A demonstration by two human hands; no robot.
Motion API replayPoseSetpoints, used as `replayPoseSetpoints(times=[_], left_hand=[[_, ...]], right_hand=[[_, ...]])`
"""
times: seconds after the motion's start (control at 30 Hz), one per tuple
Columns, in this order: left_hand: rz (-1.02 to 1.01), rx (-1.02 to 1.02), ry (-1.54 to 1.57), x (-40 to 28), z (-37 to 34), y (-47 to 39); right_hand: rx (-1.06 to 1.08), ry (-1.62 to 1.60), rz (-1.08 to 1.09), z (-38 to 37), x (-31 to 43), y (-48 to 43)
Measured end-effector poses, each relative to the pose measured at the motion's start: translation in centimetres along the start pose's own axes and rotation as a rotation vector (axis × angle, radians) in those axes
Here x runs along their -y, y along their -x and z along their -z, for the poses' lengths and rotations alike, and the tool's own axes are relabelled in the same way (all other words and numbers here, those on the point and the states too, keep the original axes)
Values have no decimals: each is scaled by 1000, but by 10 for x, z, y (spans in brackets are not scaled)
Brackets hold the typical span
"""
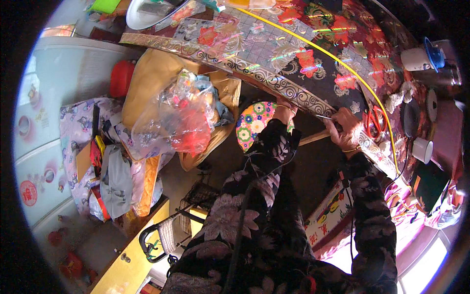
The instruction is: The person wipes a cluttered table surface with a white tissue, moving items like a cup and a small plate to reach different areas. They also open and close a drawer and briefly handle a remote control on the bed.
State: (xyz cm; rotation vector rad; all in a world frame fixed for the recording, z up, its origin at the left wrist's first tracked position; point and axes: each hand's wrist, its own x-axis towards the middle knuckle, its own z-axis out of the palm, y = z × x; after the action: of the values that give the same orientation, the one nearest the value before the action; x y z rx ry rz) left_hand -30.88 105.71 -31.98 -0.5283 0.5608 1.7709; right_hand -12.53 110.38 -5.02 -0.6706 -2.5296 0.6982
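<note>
My right hand [344,126] is closed around a slim metal tool [324,117] at the front border of the table. The tool's thin shaft points left along the patterned tablecloth [235,68], and its handle is hidden in my fingers. My left hand [285,112] reaches to the underside of the table edge, over a round stool seat [253,123] with a flower print. Its fingertips are out of sight below the cloth border, so what they touch is unclear. Red-handled scissors [375,123] lie on the tabletop just right of my right hand.
A yellow cable [326,51] crosses the tabletop. A white mug [422,150] and a blue-lidded container [415,60] stand at right. A cardboard box [141,88] holding plastic bags [191,121] is on the left, above a folded cart [167,229]. A wooden strip [314,137] shows beneath the table.
</note>
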Motion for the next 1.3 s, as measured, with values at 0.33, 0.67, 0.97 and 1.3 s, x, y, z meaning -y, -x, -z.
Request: replayPoseSetpoints(times=[0.33,0.67,0.97,1.3], left_hand=[[-5,-37,-132,-1,-10,19],[2,-214,-123,-13,-32,41],[4,-285,-221,-18,-3,52],[-18,-135,-388,-30,15,104]], right_hand=[[-1,8,-29,-2,-4,5],[-60,33,-2,-3,3,4],[-163,-7,-173,-20,33,34],[-280,-198,-336,-51,79,62]])
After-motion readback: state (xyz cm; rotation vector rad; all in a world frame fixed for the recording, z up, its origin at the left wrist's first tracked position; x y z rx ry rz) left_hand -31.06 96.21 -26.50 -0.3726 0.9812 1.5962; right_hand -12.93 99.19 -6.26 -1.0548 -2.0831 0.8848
